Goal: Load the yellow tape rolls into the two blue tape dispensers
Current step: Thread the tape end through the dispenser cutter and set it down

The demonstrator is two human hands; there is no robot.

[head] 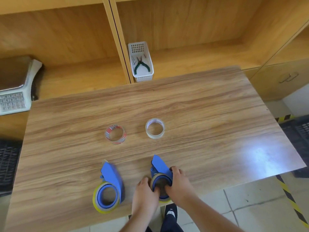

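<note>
— While both hands work at the near edge of the wooden table [200,106], how many blue plastic tape dispensers are there?

— Two. The left dispenser [111,178] lies alone, carrying one yellow tape roll [97,205]. The left hand [145,192] and right hand [179,185] grip the right dispenser [159,164] and its yellow roll [156,177], fingers inside its ring.

— Anything else?

— Two clear tape rolls beyond: one red-printed [115,134], one pale [155,128].

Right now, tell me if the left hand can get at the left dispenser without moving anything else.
Probably yes. The left hand is on the right dispenser, and the left dispenser lies just beside it with only bare table between. The hand would have to let go first.
</note>
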